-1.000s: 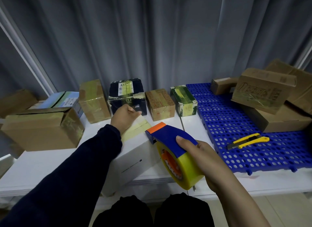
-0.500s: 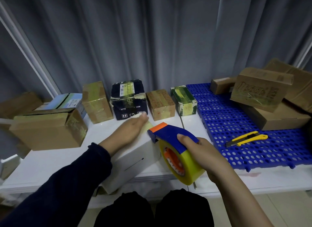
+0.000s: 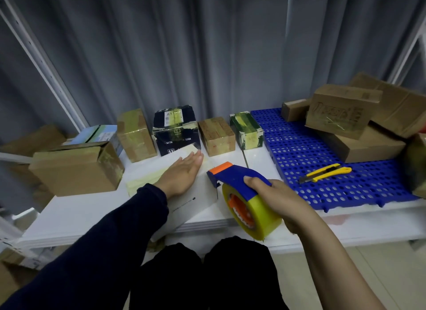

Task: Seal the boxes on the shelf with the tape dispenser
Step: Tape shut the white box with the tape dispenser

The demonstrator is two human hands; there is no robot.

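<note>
Left hand (image 3: 182, 171): flat on your white box (image 3: 200, 194).
Right hand (image 3: 283, 201): grips the tape dispenser (image 3: 239, 176) — just right of the box.
Box axis: away from you.

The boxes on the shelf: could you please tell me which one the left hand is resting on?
The white box nearest the front edge of the shelf; the left hand lies flat on its taped top, while the other boxes stand untouched behind.

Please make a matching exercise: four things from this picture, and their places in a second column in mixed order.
1. tape dispenser
2. utility knife
3. left hand
4. black box

a. lies on the blue mat
b. stands behind the white box
c. held in the right hand
d. rests flat on the white box

Pairs: 1-c, 2-a, 3-d, 4-b
</note>
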